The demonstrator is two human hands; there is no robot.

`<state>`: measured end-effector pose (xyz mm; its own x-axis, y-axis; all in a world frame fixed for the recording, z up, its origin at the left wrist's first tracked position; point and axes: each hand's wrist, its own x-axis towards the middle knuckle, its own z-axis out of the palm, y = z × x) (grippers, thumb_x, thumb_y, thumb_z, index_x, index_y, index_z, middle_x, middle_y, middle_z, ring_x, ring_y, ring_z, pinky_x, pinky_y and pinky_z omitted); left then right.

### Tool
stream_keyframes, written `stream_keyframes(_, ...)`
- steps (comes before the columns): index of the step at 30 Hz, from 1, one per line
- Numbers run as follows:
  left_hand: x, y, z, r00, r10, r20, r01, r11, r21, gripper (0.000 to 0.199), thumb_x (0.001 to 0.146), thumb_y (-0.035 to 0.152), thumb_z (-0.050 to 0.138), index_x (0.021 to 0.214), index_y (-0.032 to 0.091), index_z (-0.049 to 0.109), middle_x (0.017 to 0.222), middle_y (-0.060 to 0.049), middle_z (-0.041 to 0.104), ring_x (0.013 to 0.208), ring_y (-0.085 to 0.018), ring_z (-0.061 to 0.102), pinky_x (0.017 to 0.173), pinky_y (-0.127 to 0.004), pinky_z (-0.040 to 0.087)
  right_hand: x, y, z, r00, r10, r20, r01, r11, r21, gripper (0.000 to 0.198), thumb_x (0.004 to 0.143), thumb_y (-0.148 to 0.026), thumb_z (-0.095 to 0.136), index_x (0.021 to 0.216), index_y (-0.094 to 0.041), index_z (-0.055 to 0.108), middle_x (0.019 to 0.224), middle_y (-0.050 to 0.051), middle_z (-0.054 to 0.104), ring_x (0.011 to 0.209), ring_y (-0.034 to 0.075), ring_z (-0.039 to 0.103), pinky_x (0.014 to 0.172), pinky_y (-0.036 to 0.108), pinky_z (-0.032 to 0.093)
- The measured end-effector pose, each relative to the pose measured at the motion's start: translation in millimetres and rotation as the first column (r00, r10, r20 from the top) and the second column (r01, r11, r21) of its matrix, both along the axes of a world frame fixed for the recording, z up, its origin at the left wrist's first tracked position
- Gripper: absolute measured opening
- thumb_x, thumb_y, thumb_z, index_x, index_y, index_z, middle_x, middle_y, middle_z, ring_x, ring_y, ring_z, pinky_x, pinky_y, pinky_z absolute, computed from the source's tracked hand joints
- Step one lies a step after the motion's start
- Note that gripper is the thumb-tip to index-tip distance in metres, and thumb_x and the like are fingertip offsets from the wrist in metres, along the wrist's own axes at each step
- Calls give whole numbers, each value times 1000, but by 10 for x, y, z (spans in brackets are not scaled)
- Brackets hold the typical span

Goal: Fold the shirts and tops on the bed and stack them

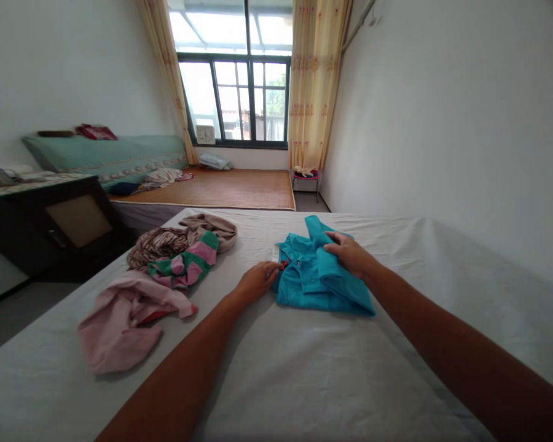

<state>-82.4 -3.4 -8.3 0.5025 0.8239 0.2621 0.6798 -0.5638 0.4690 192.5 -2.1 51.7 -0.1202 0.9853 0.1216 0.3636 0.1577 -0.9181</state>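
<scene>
A bright blue shirt (316, 264), partly folded, lies on the white bed sheet (295, 380). Its collar points to the left, and a small red patch shows at the neck. My left hand (258, 279) is closed at the collar edge, fingertips on the cloth beside the red patch. With thumb and fingers, my right hand (350, 252) grips a folded-over part of the shirt, slightly raised on its right side. The shirt's underside is hidden.
To the left lie a pink garment (120, 325), a green-and-pink striped garment (188, 264), a brown patterned cloth (154, 245) and a taupe cloth (216, 230). Beyond are a dark cabinet (37, 227), a second bed with a brown mat (239, 184) and a small stool (306, 177).
</scene>
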Motion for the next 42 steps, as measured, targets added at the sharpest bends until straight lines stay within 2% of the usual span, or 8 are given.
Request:
stream_keyframes(7,-72,8,28,995,60,80,-58,998,-26,43,96,39,33,124,22,61,115,-5,70,104,-21,65,90,-31,48,-837,-86,-187,986,114,-122,-138,967,-216,56,78,-32,65,131,-23,48,123,9,61,88,19,65,65,29,58)
stream_keyframes(13,-59,-9,75,971,218,98,-213,975,-59,47,98,43,26,135,27,52,121,-3,68,107,-22,64,89,-31,48,-535,-165,-137,943,166,-289,-205,972,-114,36,82,-41,63,113,-23,60,124,7,59,86,16,67,62,28,58)
stream_keyframes(18,50,-80,127,993,120,-18,-121,991,-58,52,89,37,45,141,29,46,112,-2,70,93,-21,66,83,-30,50,18,-107,-246,996,4,92,-9,999,50,32,89,-37,48,113,-21,62,115,7,67,89,19,67,73,35,57)
stream_keyframes(23,27,-77,171,989,80,-128,-99,984,-148,45,84,22,46,126,29,63,109,0,70,88,-17,64,85,-27,49,305,-199,-555,750,-77,657,-215,911,353,44,90,-39,51,128,-18,59,133,11,59,127,26,48,108,46,36)
stream_keyframes(28,152,-136,350,942,221,-255,-183,969,163,41,82,14,51,116,28,69,129,-7,57,117,-27,53,98,-39,44,379,-203,-599,694,-73,717,-271,895,354,45,94,-44,44,130,-21,58,134,9,59,128,25,48,107,44,37)
stream_keyframes(32,475,-178,483,941,81,-328,24,952,305,44,86,9,44,120,28,65,134,-5,55,123,-24,50,104,-40,41,353,-49,-510,714,-47,698,-307,876,372,44,97,-41,38,126,-17,61,128,10,63,123,23,53,106,38,39)
stream_keyframes(35,627,-149,351,920,-75,-384,181,952,247,41,94,25,44,133,25,55,137,-6,55,127,-24,47,109,-42,37,331,86,-558,696,-33,717,-320,880,351,48,96,-44,39,132,-19,57,136,10,58,129,24,49,109,40,35)
stream_keyframes(42,492,-43,-124,946,0,-325,84,966,246,51,98,44,34,146,29,37,153,-4,36,140,-27,32,114,-49,32,543,412,-823,737,-40,674,-156,961,228,54,96,-53,34,135,-22,55,143,7,51,134,25,43,111,44,32)
